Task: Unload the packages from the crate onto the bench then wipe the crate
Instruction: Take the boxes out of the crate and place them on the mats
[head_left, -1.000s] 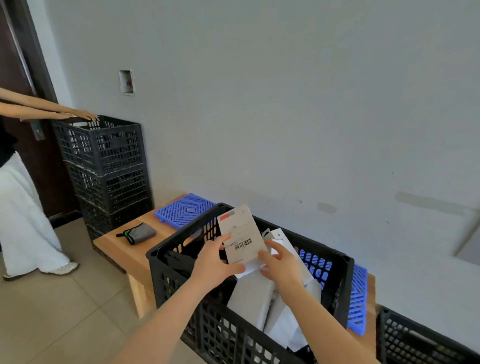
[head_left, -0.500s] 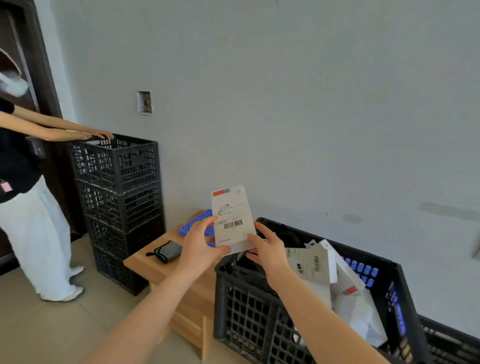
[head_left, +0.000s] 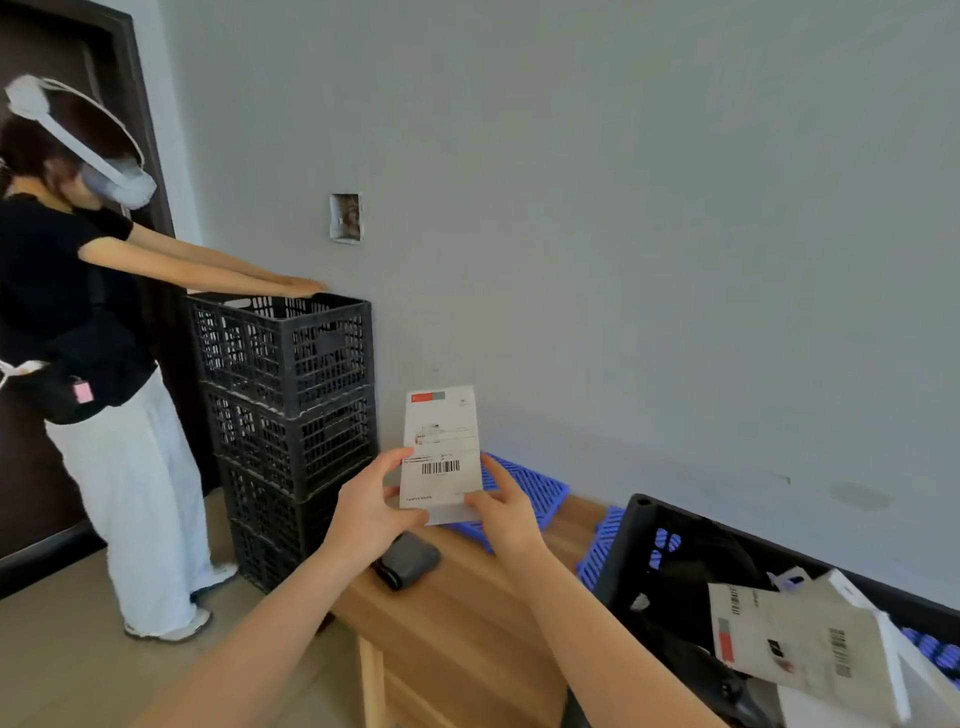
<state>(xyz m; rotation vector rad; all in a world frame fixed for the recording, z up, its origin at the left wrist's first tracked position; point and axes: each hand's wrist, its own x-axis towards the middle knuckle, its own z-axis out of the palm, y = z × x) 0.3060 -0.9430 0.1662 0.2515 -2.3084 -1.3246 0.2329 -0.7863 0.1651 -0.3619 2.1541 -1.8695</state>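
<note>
White package (head_left: 441, 447) upright between both hands (head_left: 363, 512) (head_left: 511, 519), above wooden bench (head_left: 467, 613).

The package (head_left: 441, 452), a second ago just above the crate (head_left: 631, 545), is now clear of it. The left hand (head_left: 371, 512) and right hand (head_left: 506, 512) hold it upright over the bench's (head_left: 467, 613) left end, above the blue mat (head_left: 535, 488).

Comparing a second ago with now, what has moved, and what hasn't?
The white package, held by the left hand and right hand, has travelled left, from over the crate to above the bench. Nothing was let go: both keep their grip. The other packages still lie in the crate, and the grey cloth remains on the bench.
</note>
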